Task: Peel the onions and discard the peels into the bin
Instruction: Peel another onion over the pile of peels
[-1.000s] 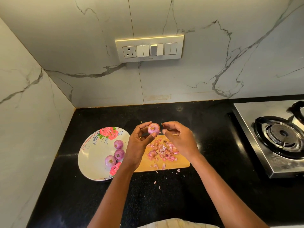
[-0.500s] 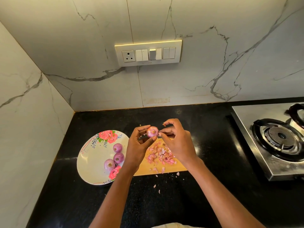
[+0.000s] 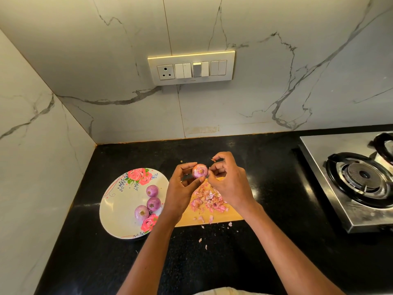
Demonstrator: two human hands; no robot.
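Onion (image 3: 200,170) was held in the air above the far edge of the board (image 3: 232,213), gripped by curled fingertips and thumb of the left hand (image 3: 180,188). Right hand (image 3: 228,182) had its fingers curled, pinching at the onion's right side. Peels (image 3: 207,200) lay heaped on the board, a few on the counter (image 3: 212,262) near its front edge. Three onions (image 3: 152,198) sat on the plate (image 3: 119,209) at the counter's left.

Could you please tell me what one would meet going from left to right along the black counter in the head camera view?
Floral plate holding three onions → left hand → held onion → right hand → gas stove.
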